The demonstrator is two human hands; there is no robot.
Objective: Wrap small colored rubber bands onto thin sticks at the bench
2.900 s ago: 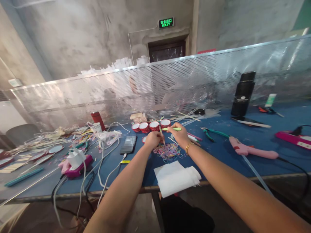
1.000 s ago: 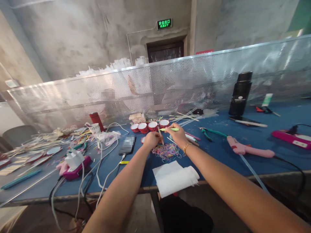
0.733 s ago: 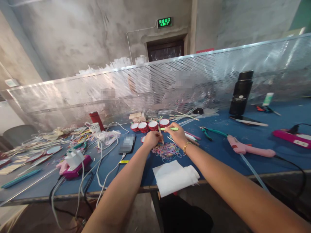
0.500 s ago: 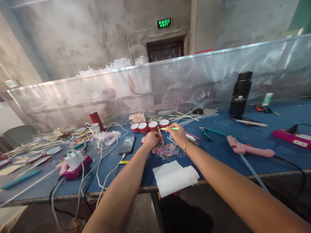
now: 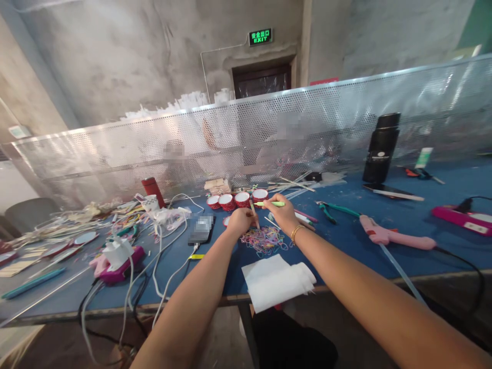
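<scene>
My right hand is closed around a light green marker pen, its tip pointing left. Facing it, my left hand pinches a flat wooden craft stick that stands almost upright, and the pen tip is close to the stick's upper end. I cannot tell whether pen and stick touch. Just below both hands lies a heap of thin, many-coloured rubber bands. Behind the hands, several small red drum-like rounds with white tops stand in a row. Another one is partly hidden by my left hand.
A phone on a white cable lies left. White tissue rests at the front edge. Toward the right are pliers, a pink glue gun, a black flask and a magenta power strip. Sticks, cables and another strip clutter the left.
Almost nothing differs. Both hands keep their places and grips, and the pen is still beside the stick's upper end.
</scene>
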